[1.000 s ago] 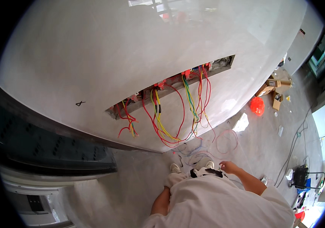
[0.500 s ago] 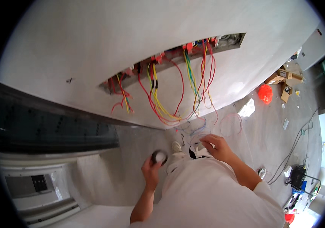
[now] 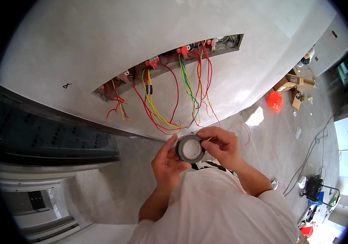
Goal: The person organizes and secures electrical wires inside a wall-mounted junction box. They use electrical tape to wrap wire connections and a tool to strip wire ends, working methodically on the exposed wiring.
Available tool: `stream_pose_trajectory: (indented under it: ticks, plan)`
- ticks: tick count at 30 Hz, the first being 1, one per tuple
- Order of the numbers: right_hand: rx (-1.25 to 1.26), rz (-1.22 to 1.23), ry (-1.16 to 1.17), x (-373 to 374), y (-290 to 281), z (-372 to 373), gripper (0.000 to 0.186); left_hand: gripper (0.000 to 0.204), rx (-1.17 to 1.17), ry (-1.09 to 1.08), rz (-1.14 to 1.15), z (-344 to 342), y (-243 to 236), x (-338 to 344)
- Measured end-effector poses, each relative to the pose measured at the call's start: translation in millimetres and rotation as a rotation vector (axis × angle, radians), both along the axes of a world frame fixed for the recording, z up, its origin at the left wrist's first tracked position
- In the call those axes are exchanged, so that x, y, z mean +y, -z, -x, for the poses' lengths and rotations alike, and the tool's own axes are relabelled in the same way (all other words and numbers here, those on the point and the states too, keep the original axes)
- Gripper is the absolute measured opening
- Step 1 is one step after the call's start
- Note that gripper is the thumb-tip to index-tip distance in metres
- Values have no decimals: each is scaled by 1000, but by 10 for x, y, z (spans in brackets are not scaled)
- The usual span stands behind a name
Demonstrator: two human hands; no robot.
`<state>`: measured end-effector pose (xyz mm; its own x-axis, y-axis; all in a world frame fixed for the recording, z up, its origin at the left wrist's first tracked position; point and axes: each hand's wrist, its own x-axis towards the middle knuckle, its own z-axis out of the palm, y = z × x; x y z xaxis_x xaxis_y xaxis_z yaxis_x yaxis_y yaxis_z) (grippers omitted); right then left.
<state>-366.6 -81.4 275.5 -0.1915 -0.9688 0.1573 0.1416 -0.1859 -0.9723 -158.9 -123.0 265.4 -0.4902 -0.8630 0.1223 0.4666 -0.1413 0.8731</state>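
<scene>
A dark grey roll of electrical tape (image 3: 179, 152) with a pale inner core is between my two hands, in front of my chest. My left hand (image 3: 166, 164) holds it from the left, with the index finger stretched along its edge and the thumb at its lower side. My right hand (image 3: 221, 147) grips the roll's upper right edge, thumb and fingers pinched together. Whether a strip of tape is peeled off cannot be made out. Just beyond the hands, red, yellow and green wires (image 3: 155, 110) hang in loops from a long slot (image 3: 234, 48) in the wall.
Red fittings (image 3: 152, 63) sit inside the wall slot. To the right, cardboard boxes (image 3: 284, 84), a red plastic bag (image 3: 275, 101) and a white scrap (image 3: 255, 116) lie on the grey floor. Cables (image 3: 304, 166) run toward a black cart (image 3: 313, 187). A dark glazed panel (image 3: 52, 130) is at left.
My left hand has brought the tape roll up and right. My right hand has moved up to the roll and now grips its edge. The view has shifted, so the wall wires appear further left.
</scene>
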Motion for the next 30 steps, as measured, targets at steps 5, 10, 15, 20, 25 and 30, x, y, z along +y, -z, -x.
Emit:
stream_pose_trajectory:
  ticks: [5,10,15,20,25,30]
  plan:
    - [-124,-88,-55,93,11,-31,23,90,-104,-29,133,146,-66,-21]
    - [705,346,223,40,-135,-31,30,90,-31,208,-23,38,16,-156]
    - [791,525,142,-54,-236,-10,33,86,135,510,-250,36,67,-166]
    - [845,525,91,-87,-235,15,31,89,88,471,-303,15,82,-107]
    - [878,464,30,-71,-251,24,22,87,57,443,-319,7,61,-68]
    - [736,358,-163,-56,-281,139,21,82,44,540,-363,-79,124,-101]
